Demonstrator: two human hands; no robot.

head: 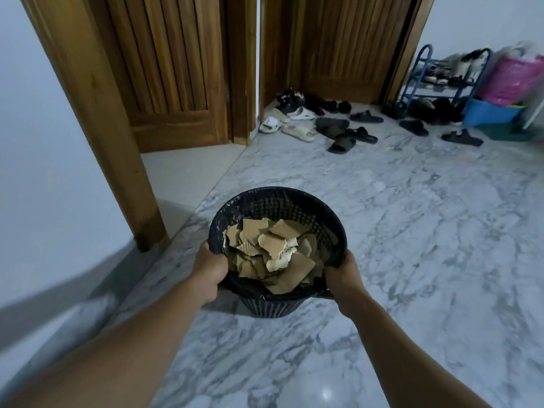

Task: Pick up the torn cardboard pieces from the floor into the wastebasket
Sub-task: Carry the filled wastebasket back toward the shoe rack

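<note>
The cardboard pieces (273, 254) lie heaped inside the basket (282, 201). Both hands, left (210, 267) and right (343, 275), grip its rim from opposite sides. No pieces show on the floor (412, 231), so collecting looks finished; next, probably, carry the basket level.

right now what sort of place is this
Most likely the entryway of a home: sandals and slippers lie scattered on the marble floor before wooden doors, and a blue shoe rack stands by the wall on the right.
</note>
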